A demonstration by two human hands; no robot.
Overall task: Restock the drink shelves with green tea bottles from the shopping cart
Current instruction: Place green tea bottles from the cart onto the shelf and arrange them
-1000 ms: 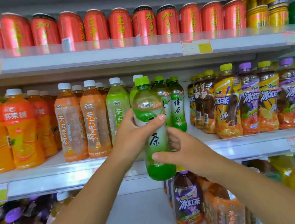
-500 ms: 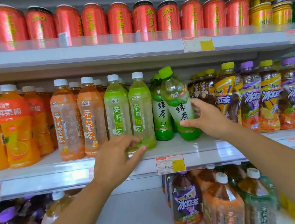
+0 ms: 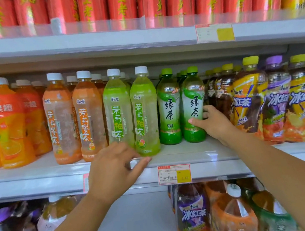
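Observation:
A green tea bottle point(image 3: 193, 105) with a green cap stands upright at the front of the middle shelf point(image 3: 199, 152), beside a second green tea bottle point(image 3: 168, 107) on its left. My right hand point(image 3: 212, 122) is wrapped around the lower right side of the right-hand bottle, thumb across its label. More green caps show behind these two. My left hand point(image 3: 114, 169) hovers empty at the shelf's front edge, fingers apart, just below the pale green pomelo tea bottles point(image 3: 143, 112). The shopping cart is out of sight.
Orange juice bottles point(image 3: 8, 124) and jasmine tea bottles fill the shelf's left side; iced tea bottles point(image 3: 250, 96) crowd the right, close to my right hand. Red cans point(image 3: 121, 3) line the shelf above. Large bottles point(image 3: 193, 213) stand on the lower shelf. A price tag point(image 3: 174, 174) hangs on the rail.
The bottle went from both hands in front of the shelf to tilted over it in my right hand, and now stands upright. My left hand let go and dropped to the shelf edge.

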